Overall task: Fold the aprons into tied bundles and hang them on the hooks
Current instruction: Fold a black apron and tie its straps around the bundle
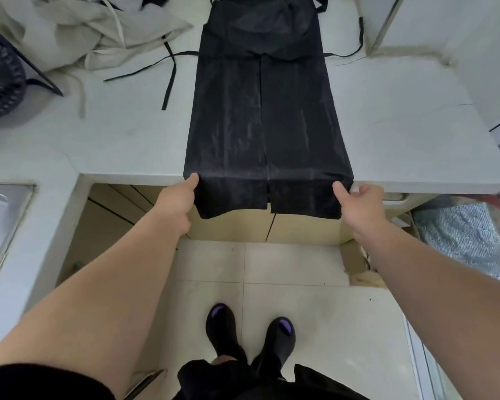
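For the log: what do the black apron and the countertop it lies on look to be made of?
Black apron: probably a thin synthetic or coated fabric; it has a faint sheen and sharp fold creases. Countertop: a smooth, matte, pale grey slab, possibly stone or composite; square edge, faint scuffs, no visible grain.

Both bare arms reach from the bottom corners to the middle of the frame. The left hand (179, 199) and right hand (361, 204) each pinch one side of the apron (263, 125), thumbs on top.
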